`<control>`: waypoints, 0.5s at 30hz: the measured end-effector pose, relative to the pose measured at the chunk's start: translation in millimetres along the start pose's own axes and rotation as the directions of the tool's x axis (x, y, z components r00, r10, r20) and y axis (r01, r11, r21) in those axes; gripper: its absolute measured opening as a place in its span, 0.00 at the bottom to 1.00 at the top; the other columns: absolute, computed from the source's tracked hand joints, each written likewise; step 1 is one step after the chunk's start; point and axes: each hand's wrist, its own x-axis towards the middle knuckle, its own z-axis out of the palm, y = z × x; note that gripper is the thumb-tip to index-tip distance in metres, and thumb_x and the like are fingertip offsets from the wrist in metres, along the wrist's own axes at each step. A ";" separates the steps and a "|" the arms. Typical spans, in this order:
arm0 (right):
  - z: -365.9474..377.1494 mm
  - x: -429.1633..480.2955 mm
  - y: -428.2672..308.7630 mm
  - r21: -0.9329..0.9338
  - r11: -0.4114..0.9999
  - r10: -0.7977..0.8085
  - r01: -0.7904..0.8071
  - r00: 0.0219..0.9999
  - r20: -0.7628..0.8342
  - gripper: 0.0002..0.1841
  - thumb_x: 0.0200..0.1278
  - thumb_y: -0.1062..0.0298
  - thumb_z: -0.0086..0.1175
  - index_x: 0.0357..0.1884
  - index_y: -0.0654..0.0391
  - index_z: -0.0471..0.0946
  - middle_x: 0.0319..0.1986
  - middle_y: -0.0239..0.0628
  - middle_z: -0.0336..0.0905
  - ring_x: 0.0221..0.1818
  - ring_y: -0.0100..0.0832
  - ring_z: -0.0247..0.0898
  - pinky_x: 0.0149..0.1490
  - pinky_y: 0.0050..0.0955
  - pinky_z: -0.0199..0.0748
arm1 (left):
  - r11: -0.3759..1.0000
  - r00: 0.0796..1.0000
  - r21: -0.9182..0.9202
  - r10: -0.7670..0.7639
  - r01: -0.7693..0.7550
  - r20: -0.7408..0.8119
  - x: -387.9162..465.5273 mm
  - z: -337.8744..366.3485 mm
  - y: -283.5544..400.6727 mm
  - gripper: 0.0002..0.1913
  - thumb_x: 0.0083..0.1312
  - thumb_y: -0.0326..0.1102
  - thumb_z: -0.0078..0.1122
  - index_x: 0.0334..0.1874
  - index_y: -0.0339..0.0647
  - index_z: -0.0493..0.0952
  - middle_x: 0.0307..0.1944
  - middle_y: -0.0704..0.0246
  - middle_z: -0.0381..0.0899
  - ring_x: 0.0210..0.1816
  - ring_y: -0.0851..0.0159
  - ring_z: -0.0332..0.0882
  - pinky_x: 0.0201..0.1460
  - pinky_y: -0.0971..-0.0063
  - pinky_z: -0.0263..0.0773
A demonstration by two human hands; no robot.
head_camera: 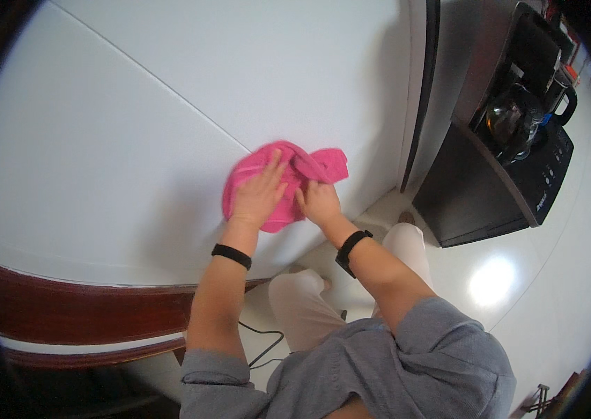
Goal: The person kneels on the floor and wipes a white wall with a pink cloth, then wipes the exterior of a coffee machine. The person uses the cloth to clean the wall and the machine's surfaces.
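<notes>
A pink cloth (274, 209) is bunched against a smooth white panel (133, 136), which has a thin seam running diagonally to the cloth. My left hand (259, 193) lies flat on the cloth's left part, fingers extended, pressing it to the panel. At the cloth's lower right, my right hand (321, 201) has its fingers curled into the folds. A twisted end of the cloth sticks out above that hand. Some of my right fingertips are hidden by fabric. Each wrist wears a black band.
At right stands a dark cabinet-like appliance (473, 194) carrying a glass kettle (515, 123) and a black-handled pitcher (565, 102). Dark red wooden furniture (86, 309) runs along the lower left. A black cable (269, 348) lies over the pale glossy floor (520, 256).
</notes>
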 end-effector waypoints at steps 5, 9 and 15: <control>-11.4 -26.4 -5.7 0.045 0.946 -0.305 0.320 0.930 -0.204 0.32 0.63 0.65 0.62 0.69 0.63 0.68 0.64 0.61 0.70 0.67 0.63 0.66 0.73 0.54 0.61 | 0.982 0.991 0.137 0.129 -0.132 0.037 -27.5 26.8 5.6 0.32 0.67 0.40 0.61 0.76 0.55 0.70 0.83 0.77 0.55 0.41 0.66 0.82 0.42 0.62 0.77; -39.1 -20.2 -72.0 -0.083 0.789 -0.587 0.609 0.708 -0.392 0.26 0.67 0.63 0.59 0.65 0.61 0.73 0.62 0.57 0.73 0.66 0.62 0.65 0.70 0.57 0.62 | 0.979 0.985 0.165 -0.093 0.117 -0.148 -60.5 -3.6 -18.6 0.36 0.65 0.44 0.65 0.77 0.53 0.68 0.83 0.68 0.56 0.42 0.60 0.82 0.45 0.56 0.76; -90.3 26.2 -219.7 -0.320 0.667 -0.728 0.673 0.495 -0.474 0.23 0.65 0.51 0.62 0.56 0.55 0.81 0.49 0.55 0.79 0.55 0.58 0.73 0.61 0.61 0.65 | 0.894 0.742 0.161 -0.233 0.417 -0.629 -84.3 -144.4 -135.5 0.52 0.56 0.68 0.69 0.75 0.37 0.66 0.80 0.35 0.46 0.58 0.34 0.76 0.54 0.40 0.71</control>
